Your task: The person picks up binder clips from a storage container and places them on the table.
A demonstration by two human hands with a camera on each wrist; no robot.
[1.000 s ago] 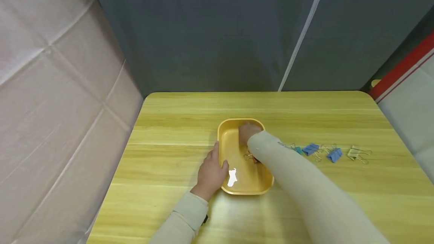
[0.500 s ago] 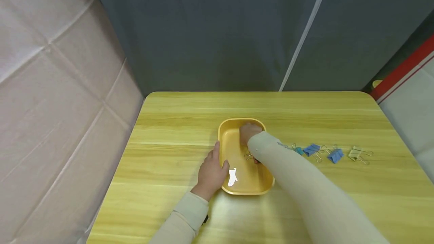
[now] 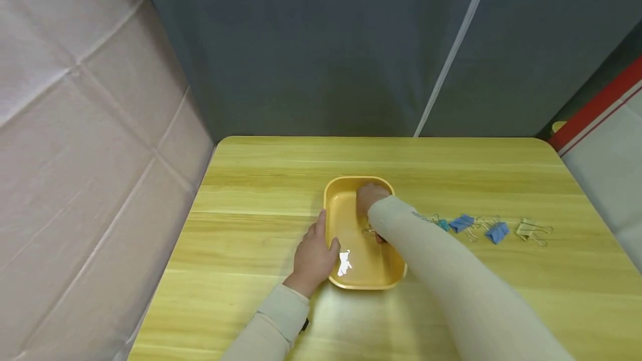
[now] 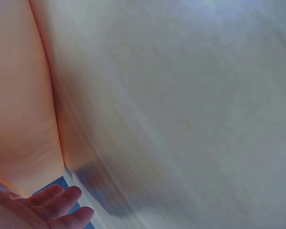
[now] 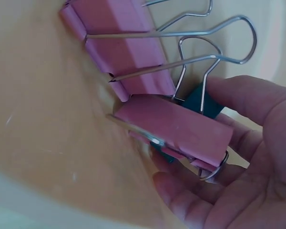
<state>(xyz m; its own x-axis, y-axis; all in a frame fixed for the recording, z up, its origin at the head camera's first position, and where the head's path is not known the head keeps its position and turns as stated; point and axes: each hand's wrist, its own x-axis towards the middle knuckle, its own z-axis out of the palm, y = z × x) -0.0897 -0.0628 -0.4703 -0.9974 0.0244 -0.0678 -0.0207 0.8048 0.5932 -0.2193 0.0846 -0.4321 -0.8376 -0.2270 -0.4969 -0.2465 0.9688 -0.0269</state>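
Observation:
A yellow-orange plastic tray (image 3: pixel 346 281) stands on the wooden table. My left hand (image 3: pixel 313 255) rests against its left side, fingers extended along the outside and thumb over the rim. In the left wrist view, fingers (image 4: pixel 62 207) lie fairly straight by the tray wall (image 4: pixel 19 95). Inside the tray, toward the far right corner, is my right hand (image 3: pixel 370 198). In the right wrist view, the right hand (image 5: pixel 257 157) holds a green binder clip (image 5: pixel 202 101) between thumb and fingers. A pink binder clip (image 5: pixel 176 126) partly covers it, and another pink binder clip (image 5: pixel 124 43) lies beside them.
Right of the tray lies a row of binder clips: a teal clip (image 3: pixel 442 224) partly behind the sleeve, two blue clips (image 3: pixel 462 223), and a pale yellow clip (image 3: pixel 525 229). A dark grey panel (image 3: pixel 311 49) rises behind the table (image 3: pixel 261 183). White sheeting (image 3: pixel 100 171) hangs at left.

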